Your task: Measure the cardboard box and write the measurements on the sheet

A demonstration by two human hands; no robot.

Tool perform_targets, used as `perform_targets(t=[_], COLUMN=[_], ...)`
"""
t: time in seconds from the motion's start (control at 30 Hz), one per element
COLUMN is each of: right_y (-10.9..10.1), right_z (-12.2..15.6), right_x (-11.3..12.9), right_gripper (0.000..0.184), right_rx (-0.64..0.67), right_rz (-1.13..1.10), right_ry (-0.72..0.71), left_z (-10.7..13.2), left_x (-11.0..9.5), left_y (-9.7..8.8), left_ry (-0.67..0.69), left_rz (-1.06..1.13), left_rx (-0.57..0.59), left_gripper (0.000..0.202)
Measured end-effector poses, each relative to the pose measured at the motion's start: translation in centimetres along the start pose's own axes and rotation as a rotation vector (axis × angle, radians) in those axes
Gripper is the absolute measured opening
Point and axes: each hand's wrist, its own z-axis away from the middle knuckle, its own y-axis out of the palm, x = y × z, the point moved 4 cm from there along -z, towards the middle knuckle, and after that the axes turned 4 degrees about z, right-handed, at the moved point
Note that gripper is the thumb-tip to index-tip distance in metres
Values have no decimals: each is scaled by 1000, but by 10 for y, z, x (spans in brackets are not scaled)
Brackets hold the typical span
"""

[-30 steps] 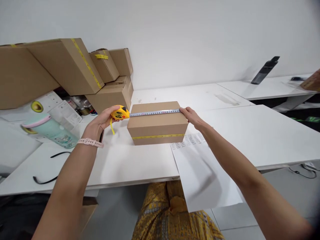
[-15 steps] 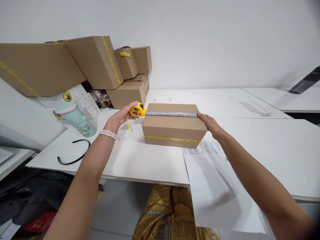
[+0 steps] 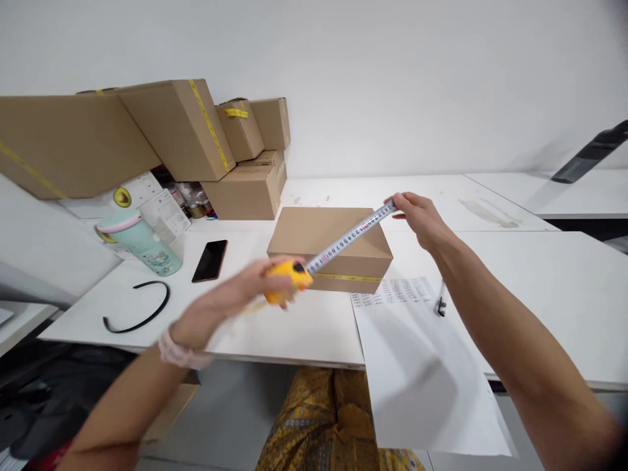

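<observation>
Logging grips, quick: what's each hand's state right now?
Left hand: closed on the tape measure, though blurred.
Right hand: closed, pinching the blade tip.

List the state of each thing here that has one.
Box: closed, taped, on the table.
Tape measure: blade out, slanting over box; case in left hand, tip pinched by right hand.
Phone: flat, screen dark.
Cup: lid on.
Sheet: overhangs table edge.

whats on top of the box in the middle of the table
Only the measuring tape crosses above the box, stretched from the left hand to the right hand. Whether it touches the cardboard is unclear; the strip beneath it is hidden.
</observation>
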Motion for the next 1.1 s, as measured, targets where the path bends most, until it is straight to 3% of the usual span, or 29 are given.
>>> perform_targets(t=[0.07,0.13,0.23,0.4,0.5,0.67,0.73,0.87,0.93,1.0,1.1], right_y=[18,43,74,92,94,92,93,87,71,47,10], right_z=[-13,-25,-44,-66,-69,-66,-66,-73,-72,-59,-14], right_x=[18,31,39,25,15,9,8,6,3,-7,-35], right_gripper=[28,30,34,33,29,26,26,27,37,49,55], right_rx=[127,294,381,318,327,335,331,235,113,-51,-243], right_rz=[80,223,415,590,584,554,470,66,-62,-144,-222], right_ry=[-68,-88,-113,-49,-32,-18,-5,-14,-55,-74,-62], left_z=[4,-1,-20,-37,-32,-26,-27,-22,-10,7,27], left_x=[30,47,47,25,26,33,32,28,29,36,57], left_y=[51,89,114,101,97,107,109,105,93,69,25], left_ry=[-96,-80,13,54,26,-11,-15,10,94,208,274], left_rz=[251,457,605,607,624,666,666,602,492,340,174], left_rx=[138,157,76,9,10,-10,-18,-45,-142,-331,-636], left_gripper=[64,60,59,52,49,51,53,51,52,58,67])
